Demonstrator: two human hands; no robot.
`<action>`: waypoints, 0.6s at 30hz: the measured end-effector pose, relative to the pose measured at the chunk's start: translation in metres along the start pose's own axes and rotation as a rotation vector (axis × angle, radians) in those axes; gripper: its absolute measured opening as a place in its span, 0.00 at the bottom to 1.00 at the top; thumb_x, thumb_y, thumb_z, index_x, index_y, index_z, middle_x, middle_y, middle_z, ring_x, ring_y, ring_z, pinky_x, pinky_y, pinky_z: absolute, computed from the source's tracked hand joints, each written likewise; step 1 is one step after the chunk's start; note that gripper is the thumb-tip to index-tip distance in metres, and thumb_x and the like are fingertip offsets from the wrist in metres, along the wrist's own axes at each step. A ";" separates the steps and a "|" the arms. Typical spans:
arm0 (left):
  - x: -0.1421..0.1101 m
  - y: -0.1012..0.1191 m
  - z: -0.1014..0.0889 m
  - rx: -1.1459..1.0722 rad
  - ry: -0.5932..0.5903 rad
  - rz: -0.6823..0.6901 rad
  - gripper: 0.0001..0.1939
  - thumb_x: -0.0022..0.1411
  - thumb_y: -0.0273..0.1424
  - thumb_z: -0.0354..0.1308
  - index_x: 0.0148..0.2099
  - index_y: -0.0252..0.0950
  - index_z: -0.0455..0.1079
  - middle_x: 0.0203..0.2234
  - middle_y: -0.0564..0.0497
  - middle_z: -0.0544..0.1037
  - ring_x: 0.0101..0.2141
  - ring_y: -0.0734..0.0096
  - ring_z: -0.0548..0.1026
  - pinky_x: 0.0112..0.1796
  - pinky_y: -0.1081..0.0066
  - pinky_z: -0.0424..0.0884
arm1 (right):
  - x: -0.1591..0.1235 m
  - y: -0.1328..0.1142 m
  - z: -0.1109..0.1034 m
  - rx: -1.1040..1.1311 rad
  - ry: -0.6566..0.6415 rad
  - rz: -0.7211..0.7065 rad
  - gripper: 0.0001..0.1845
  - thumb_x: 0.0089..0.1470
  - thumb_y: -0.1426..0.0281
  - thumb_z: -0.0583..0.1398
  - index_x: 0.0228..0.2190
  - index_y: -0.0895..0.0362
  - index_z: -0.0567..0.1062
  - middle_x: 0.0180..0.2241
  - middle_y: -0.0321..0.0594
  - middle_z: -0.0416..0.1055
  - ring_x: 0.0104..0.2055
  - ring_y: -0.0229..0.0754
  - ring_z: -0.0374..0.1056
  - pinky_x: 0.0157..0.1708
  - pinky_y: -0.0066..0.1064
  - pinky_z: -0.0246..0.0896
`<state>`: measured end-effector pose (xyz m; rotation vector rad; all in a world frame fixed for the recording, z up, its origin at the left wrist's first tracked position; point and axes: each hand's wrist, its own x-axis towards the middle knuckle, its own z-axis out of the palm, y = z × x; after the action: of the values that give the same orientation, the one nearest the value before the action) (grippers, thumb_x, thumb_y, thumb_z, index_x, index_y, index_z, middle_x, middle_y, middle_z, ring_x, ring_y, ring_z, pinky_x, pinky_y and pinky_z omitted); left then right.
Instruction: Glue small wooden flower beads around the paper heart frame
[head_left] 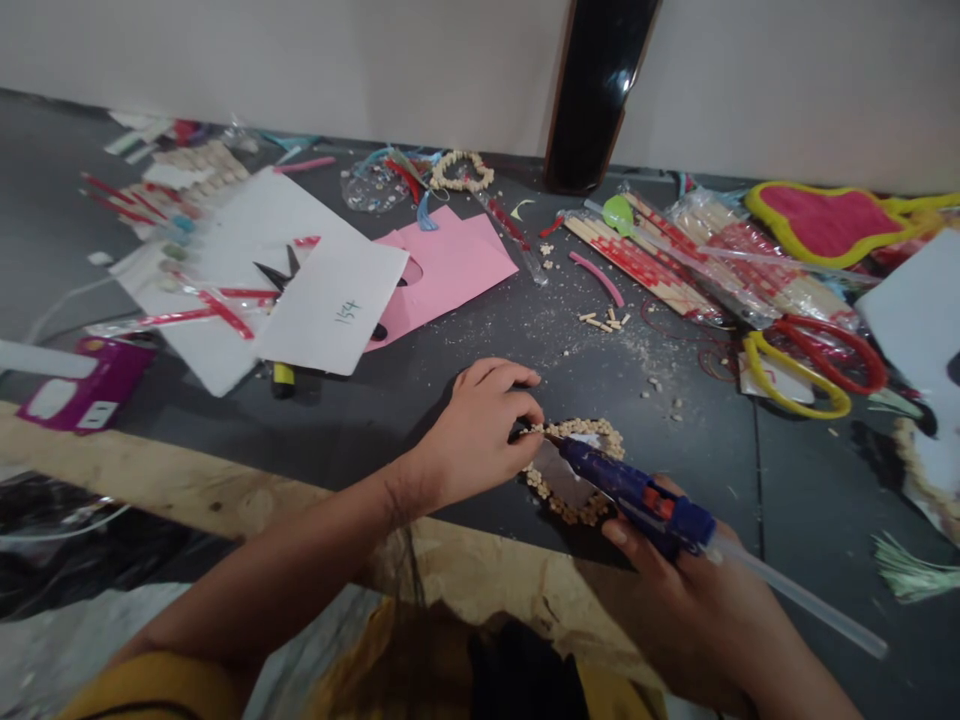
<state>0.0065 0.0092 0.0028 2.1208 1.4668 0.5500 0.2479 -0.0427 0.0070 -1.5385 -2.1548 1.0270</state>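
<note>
My right hand (690, 570) is wrapped round a blue hot glue gun (630, 485), and a long clear glue stick (810, 595) sticks out of its back. The nozzle points left and meets the upper left rim of an oval ring of small wooden pieces (577, 512) lying on the table. At that same rim, the curled fingers of my left hand (491, 415) pinch the ring's edge close to the nozzle tip. Pale material shows inside the ring. Whether a single loose piece sits between my left fingertips is hidden.
Cut wood bits (604, 320) and crumbs are scattered beyond the ring. Red-and-yellow scissors (814, 365) and bundled sticks (645, 260) lie to the right. Pink card (450, 270), white sheets (337, 310) and a purple box (90, 385) are left. A phone (600, 90) leans on the wall.
</note>
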 end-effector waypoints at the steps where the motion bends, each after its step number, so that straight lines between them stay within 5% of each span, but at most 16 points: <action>1: 0.000 0.000 0.000 -0.002 -0.002 0.002 0.04 0.57 0.27 0.59 0.33 0.38 0.75 0.49 0.47 0.74 0.55 0.57 0.66 0.56 0.52 0.61 | 0.000 0.001 0.000 -0.009 0.016 -0.009 0.08 0.59 0.60 0.56 0.36 0.50 0.70 0.29 0.37 0.78 0.26 0.42 0.74 0.22 0.30 0.66; 8: 0.000 -0.001 0.000 0.000 0.000 0.005 0.04 0.58 0.27 0.59 0.33 0.38 0.75 0.49 0.47 0.74 0.55 0.58 0.66 0.56 0.52 0.61 | 0.003 -0.007 -0.010 -0.015 0.113 -0.123 0.10 0.58 0.61 0.57 0.30 0.51 0.74 0.27 0.36 0.77 0.27 0.41 0.74 0.25 0.28 0.68; 13: 0.000 -0.001 0.001 -0.012 0.005 0.005 0.04 0.57 0.28 0.59 0.34 0.37 0.75 0.50 0.47 0.73 0.55 0.57 0.65 0.57 0.53 0.60 | 0.003 -0.013 -0.018 0.068 0.194 -0.004 0.13 0.56 0.59 0.58 0.24 0.52 0.74 0.16 0.31 0.70 0.17 0.38 0.66 0.16 0.27 0.61; 18: -0.002 -0.002 0.002 0.005 0.020 0.027 0.10 0.54 0.29 0.61 0.40 0.35 0.75 0.50 0.44 0.72 0.55 0.56 0.65 0.58 0.54 0.61 | 0.008 -0.006 -0.015 0.043 0.304 0.082 0.14 0.55 0.56 0.58 0.27 0.52 0.74 0.22 0.35 0.73 0.22 0.39 0.70 0.21 0.28 0.65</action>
<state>0.0058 0.0071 -0.0004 2.1482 1.4536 0.5795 0.2504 -0.0311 0.0204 -1.6548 -1.8654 0.7975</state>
